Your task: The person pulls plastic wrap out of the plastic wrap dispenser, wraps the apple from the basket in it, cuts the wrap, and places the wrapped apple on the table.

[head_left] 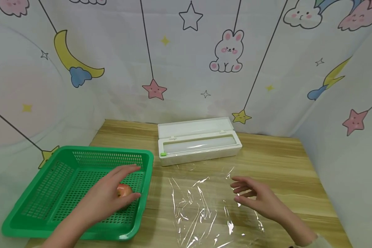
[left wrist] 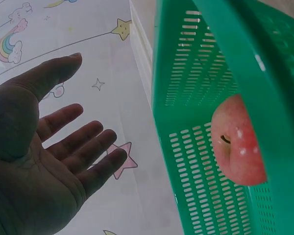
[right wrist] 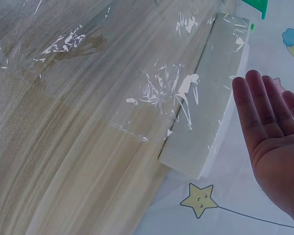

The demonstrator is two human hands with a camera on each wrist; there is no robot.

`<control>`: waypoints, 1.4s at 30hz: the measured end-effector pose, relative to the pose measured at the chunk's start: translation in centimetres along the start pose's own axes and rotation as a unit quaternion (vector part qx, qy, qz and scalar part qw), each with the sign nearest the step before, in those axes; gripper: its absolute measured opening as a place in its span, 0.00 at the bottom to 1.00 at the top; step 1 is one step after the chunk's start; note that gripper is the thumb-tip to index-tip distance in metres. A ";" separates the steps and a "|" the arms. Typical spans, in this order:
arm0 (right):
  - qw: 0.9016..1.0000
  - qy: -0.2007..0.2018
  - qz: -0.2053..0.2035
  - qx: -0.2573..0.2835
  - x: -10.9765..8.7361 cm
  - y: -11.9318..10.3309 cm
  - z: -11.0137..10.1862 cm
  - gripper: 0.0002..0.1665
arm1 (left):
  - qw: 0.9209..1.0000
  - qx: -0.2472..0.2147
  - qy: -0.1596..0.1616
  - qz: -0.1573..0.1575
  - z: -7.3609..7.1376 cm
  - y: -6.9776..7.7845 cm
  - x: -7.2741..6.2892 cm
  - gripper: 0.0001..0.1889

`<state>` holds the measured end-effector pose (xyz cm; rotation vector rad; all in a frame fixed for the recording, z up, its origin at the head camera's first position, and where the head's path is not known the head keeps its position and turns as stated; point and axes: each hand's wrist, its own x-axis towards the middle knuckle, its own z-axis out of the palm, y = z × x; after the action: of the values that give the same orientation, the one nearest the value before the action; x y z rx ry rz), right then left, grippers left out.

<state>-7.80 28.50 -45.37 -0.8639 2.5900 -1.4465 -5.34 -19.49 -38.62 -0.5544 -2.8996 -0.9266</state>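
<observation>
A red apple (left wrist: 237, 142) lies inside the green plastic basket (head_left: 150, 172), near its right wall. Over the basket, in the head view, my left hand (head_left: 106, 194) partly covers the apple (head_left: 124, 190). The left wrist view shows that hand (left wrist: 54, 147) with fingers spread and nothing in them. My right hand (head_left: 257, 198) hovers over the right side of a clear plastic wrap sheet (head_left: 201, 206), its fingers loosely bent and holding nothing. The sheet lies wrinkled on the table, stretching toward me from the white wrap dispenser box (head_left: 201, 155).
The dispenser's lid (head_left: 195, 128) stands raised at the back, and a green slider (head_left: 163, 154) sits at its left front edge. The wood-grain table (head_left: 297, 193) meets a white cartoon-printed cloth (head_left: 189, 69) behind and at both sides.
</observation>
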 end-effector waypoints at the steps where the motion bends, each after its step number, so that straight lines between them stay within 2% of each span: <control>1: 1.000 -0.001 -0.002 0.002 0.0 0.0 0.1 0.31 | 1.000 -0.004 -0.002 0.000 -0.2 -0.3 -0.1 0.36; 6: 1.000 -0.005 -0.004 0.007 0.1 0.1 0.3 0.32 | 1.000 -0.013 -0.015 -0.002 -0.8 -1.6 -0.8 0.35; 9: 1.000 -0.007 -0.002 0.014 0.2 0.1 0.4 0.32 | 1.000 -0.008 -0.014 0.007 -1.0 -2.4 -1.1 0.35; 16: 1.000 -0.009 -0.005 0.027 0.4 0.0 0.7 0.32 | 0.999 0.032 -0.001 0.023 -1.5 -4.5 -1.8 0.39; 21: 1.000 -0.007 -0.010 0.029 0.3 0.3 1.1 0.33 | 0.999 0.042 -0.003 0.027 -1.7 -5.9 -2.2 0.40; 30: 0.999 -0.009 -0.025 0.020 0.2 0.4 1.8 0.37 | 0.999 0.017 -0.041 0.004 -1.6 -8.3 -2.5 0.45; 35: 1.000 -0.013 -0.015 0.016 0.0 0.5 2.0 0.36 | 0.999 0.011 -0.050 0.004 -1.4 -9.4 -2.6 0.47; 42: 1.000 -0.015 -0.005 0.009 0.0 0.6 1.9 0.36 | 0.997 -0.001 -0.081 0.001 -1.5 -10.6 -2.0 0.51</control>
<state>-7.44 27.30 -46.93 -0.8916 2.5518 -1.4447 -7.31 -28.97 -43.51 -0.6620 -3.0406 -0.9251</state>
